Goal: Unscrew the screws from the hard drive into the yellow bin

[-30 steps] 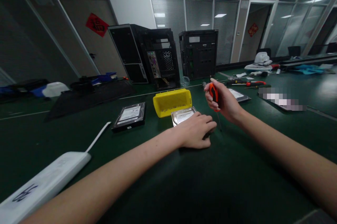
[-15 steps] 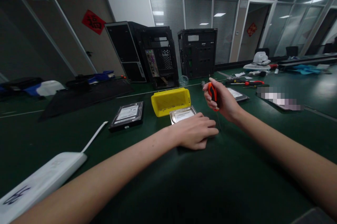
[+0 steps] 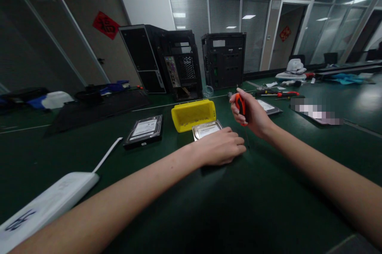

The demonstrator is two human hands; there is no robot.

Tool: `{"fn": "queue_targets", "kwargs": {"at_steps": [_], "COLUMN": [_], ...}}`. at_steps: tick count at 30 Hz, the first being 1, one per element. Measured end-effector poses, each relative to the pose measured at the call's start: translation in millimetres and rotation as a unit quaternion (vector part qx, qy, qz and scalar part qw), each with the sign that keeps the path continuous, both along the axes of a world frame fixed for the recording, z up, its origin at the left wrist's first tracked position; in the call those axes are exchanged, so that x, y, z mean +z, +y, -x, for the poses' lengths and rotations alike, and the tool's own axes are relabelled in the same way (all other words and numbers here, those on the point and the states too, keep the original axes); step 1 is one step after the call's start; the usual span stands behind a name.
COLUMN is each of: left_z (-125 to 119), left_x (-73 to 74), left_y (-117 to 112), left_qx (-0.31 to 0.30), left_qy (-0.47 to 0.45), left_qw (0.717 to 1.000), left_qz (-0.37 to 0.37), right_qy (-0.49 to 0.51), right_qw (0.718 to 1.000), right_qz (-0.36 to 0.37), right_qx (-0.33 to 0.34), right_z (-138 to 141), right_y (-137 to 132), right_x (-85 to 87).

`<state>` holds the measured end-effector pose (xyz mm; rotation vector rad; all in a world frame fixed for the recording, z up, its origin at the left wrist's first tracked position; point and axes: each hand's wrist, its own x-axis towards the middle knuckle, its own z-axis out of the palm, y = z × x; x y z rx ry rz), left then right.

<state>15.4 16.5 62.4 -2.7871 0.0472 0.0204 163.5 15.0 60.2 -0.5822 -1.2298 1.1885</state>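
Note:
My right hand (image 3: 249, 111) is closed round the red-and-black handle of a screwdriver (image 3: 240, 105). Its thin shaft points down, with the tip at or close to the table. Just left of that tip is my left hand (image 3: 223, 147), back upward, fingers curled and pressed together. Whatever those fingertips pinch, if anything, is hidden. Under and behind the left hand lies a silver hard drive (image 3: 205, 129), its near part covered. Behind this drive stands a yellow bin (image 3: 193, 115) with small bits in the bottom. A black hard drive (image 3: 143, 130) with a white label lies to the left.
Another hard drive (image 3: 269, 107) lies behind my right hand, near red-and-black pliers (image 3: 280, 94). A blurred-out flat object (image 3: 316, 113) is further right. Computer cases (image 3: 224, 61) stand at the back. A white power strip (image 3: 50, 202) lies at front left, beside my left forearm.
The fingers of my left hand have curled in and drawn together, and the hand has pulled slightly left. My right hand and the screwdriver have hardly moved.

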Motion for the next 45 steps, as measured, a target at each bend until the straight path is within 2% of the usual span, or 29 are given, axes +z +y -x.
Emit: {"fn": "queue_targets", "kwargs": {"at_steps": [12, 27, 34, 40, 45], "left_z": [1.0, 2.4, 10.1, 17.2, 19.3], "left_x": [-2.7, -2.8, 4.6, 7.1, 4.2], "left_y": [0.2, -1.4, 7.1, 17.9, 25.6], "left_qx": [-0.030, -0.022, -0.004, 0.045, 0.082], "left_qy": [-0.027, -0.009, -0.056, -0.151, -0.172], "left_qw": [0.999, 0.998, 0.987, 0.945, 0.926], "left_qz": [0.014, 0.052, 0.148, 0.288, 0.325], "right_qy": [-0.006, -0.006, -0.010, -0.012, -0.016], "right_qw": [1.000, 1.000, 1.000, 1.000, 1.000], "right_qz": [0.001, 0.001, 0.004, 0.001, 0.002], "right_qx": [-0.002, 0.001, -0.010, -0.007, -0.008], "right_z": [0.9, 1.2, 0.6, 0.9, 0.6], "right_y": [0.1, -0.6, -1.4, -1.8, -1.8], "right_x": [2.0, 1.8, 2.0, 3.1, 3.0]}}
